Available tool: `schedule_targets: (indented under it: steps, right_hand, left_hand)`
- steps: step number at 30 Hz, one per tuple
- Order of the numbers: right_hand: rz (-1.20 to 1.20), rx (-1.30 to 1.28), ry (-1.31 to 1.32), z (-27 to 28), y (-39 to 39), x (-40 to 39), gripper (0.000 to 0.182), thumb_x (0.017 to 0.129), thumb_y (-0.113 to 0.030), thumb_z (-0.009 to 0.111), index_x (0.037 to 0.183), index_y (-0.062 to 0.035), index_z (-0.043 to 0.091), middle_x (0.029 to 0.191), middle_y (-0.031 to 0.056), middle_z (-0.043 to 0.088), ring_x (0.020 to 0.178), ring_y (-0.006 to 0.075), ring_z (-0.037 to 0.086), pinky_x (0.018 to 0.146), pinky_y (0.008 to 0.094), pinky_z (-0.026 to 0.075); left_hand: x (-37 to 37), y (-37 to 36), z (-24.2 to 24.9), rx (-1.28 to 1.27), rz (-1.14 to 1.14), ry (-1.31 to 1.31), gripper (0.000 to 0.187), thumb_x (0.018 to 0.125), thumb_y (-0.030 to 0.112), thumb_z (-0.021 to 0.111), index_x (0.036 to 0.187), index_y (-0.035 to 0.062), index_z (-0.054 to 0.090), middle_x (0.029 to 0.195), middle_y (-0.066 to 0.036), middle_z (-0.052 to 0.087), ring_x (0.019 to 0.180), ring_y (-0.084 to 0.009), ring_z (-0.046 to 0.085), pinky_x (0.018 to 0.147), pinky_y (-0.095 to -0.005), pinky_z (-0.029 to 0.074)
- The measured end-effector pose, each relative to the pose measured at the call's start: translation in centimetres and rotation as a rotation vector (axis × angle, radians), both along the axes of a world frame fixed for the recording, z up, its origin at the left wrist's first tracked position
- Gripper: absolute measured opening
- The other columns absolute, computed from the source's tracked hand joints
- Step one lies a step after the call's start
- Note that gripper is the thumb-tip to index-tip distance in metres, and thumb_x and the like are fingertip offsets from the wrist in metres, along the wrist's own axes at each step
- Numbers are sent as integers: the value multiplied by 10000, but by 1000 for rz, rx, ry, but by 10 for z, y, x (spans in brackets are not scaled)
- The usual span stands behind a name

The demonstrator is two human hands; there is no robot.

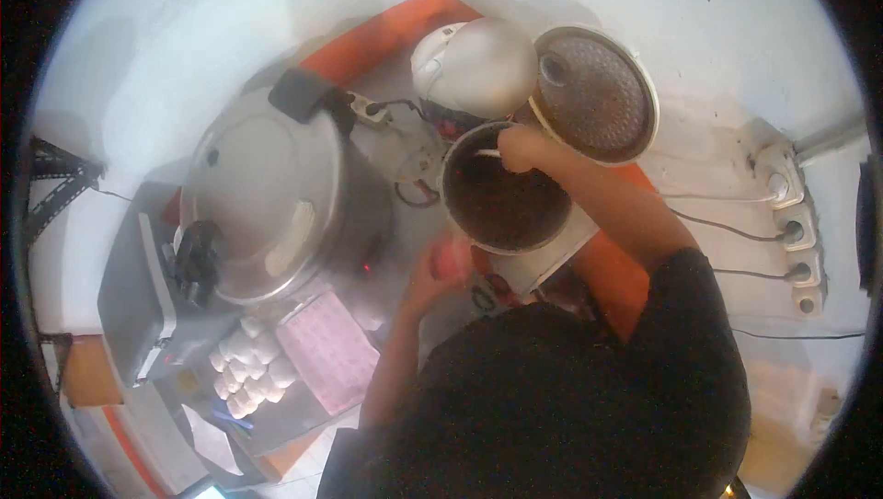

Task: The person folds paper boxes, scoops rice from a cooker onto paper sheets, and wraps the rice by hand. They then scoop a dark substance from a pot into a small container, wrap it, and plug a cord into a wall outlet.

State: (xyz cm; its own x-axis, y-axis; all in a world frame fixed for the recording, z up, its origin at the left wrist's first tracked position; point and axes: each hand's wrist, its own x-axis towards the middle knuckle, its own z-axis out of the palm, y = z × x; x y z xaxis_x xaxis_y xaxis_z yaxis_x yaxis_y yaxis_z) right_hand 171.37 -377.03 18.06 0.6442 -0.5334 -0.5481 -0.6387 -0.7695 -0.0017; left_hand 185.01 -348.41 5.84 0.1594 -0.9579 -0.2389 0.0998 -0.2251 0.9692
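Note:
Over the far rim of a round tub (448,209) of dark brown contents, my right hand (524,148) is closed on a pale utensil handle (488,153) that points down into the tub. The utensil's other end is hidden, so its kind does not show. My left hand (425,278) is at the tub's near left side, its fingers wrapped round a small pinkish-red see-through object (451,258), perhaps a cup or a bag; it is blurred. Leaning against the back right of the tub is a round lid (598,94) with a pale rim and brown inner face.
A large silver pot (253,195) with black handles stands on the left. Near it lie a pink tray (329,352) and several small white bundles (248,370). A white rounded appliance (478,67) sits behind the tub. Cords run to wall sockets (796,228) on the right.

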Motion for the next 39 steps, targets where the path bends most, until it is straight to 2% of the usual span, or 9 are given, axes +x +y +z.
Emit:
schedule_targets:
  steps: [9,16,19,22,29,32,33,36,39]
  right_hand:
    - [-146,106,-50,27,26,-16,228,668,-110,610,813,27,719,860,244,688,821,367,690,711,467,552]
    - [23,107,-69,-33,45,-30,229,730,-104,569,804,65,703,772,240,682,712,358,696,621,462,557]
    - [-305,255,35,43,56,-18,232,757,-53,516,781,110,678,709,282,651,604,374,678,527,452,542]
    - [-433,74,-38,21,27,-30,233,758,-40,500,768,117,672,701,287,646,537,365,659,462,441,525]
    - [-152,312,189,0,79,-38,237,782,-116,557,805,83,684,762,253,671,624,348,685,549,458,566]
    - [-226,503,121,16,55,-45,230,774,-130,583,824,67,692,763,236,675,668,352,687,601,440,569]
    - [-532,497,102,11,43,-43,223,789,-154,599,816,38,710,776,215,688,698,336,694,642,430,573]
    - [130,78,219,-4,10,-47,173,696,-65,598,769,43,712,789,224,683,726,346,683,591,455,529]
    - [93,123,353,-5,12,-39,209,707,-99,595,808,37,718,848,233,690,808,353,687,657,454,543]
  left_hand:
    - [-5,0,6,-26,6,80,931,657,226,860,1420,67,350,1353,-136,479,1222,-264,506,1020,-387,440]
    - [-2,-1,-5,-23,1,6,912,664,227,856,1414,72,362,1334,-125,486,1200,-254,517,1011,-384,444]
    - [-5,1,-4,-18,4,9,923,655,249,866,1411,70,368,1337,-126,485,1198,-253,518,1011,-383,443]
    - [-4,1,4,20,-19,-28,944,644,274,876,1413,70,367,1335,-123,486,1203,-251,514,1008,-383,443]
    - [-4,2,9,9,-6,52,970,633,280,882,1422,79,356,1354,-127,476,1227,-260,495,1022,-395,432]
    - [-5,-1,16,17,-19,141,961,639,250,876,1427,83,352,1371,-128,463,1239,-261,486,1030,-400,427]
    - [-6,-2,16,4,-10,191,958,642,238,873,1429,85,350,1375,-128,459,1240,-260,484,1031,-401,427]
    - [-4,1,23,28,-14,191,955,647,211,868,1436,87,345,1384,-128,447,1244,-261,481,1033,-404,426]
    - [0,-1,20,42,-20,213,959,645,200,869,1436,86,340,1384,-128,446,1245,-263,480,1031,-402,427]
